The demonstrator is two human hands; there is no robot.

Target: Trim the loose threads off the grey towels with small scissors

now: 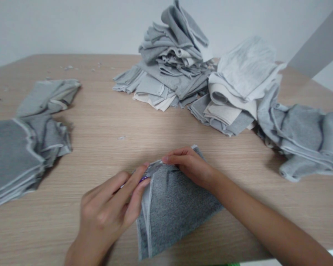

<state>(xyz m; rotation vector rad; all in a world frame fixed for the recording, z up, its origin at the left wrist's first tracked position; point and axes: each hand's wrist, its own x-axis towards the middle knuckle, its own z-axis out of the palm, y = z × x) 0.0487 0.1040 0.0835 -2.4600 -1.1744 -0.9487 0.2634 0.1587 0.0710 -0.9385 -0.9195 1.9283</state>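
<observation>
A piece of dark grey knit fabric (180,210) with pale edge seams lies on the table in front of me. My left hand (111,207) is closed around thread snips (154,169); a bit of purple shows between the fingers, and most of the handle is hidden. The grey metal blades lie along the fabric's upper edge, pointing toward my right fingertips. My right hand (192,166) pinches that same edge, thumb and index finger together, just beyond the blade tips. Whether the blades are apart is too blurred to tell.
Stacked grey fabric pieces (11,155) lie at the left. A tall heap of grey pieces (177,74) stands at the back, with a paler pile (244,74) beside it. Folded grey pieces (302,129) lie at the right. Small scraps (121,137) dot the wooden table (100,122).
</observation>
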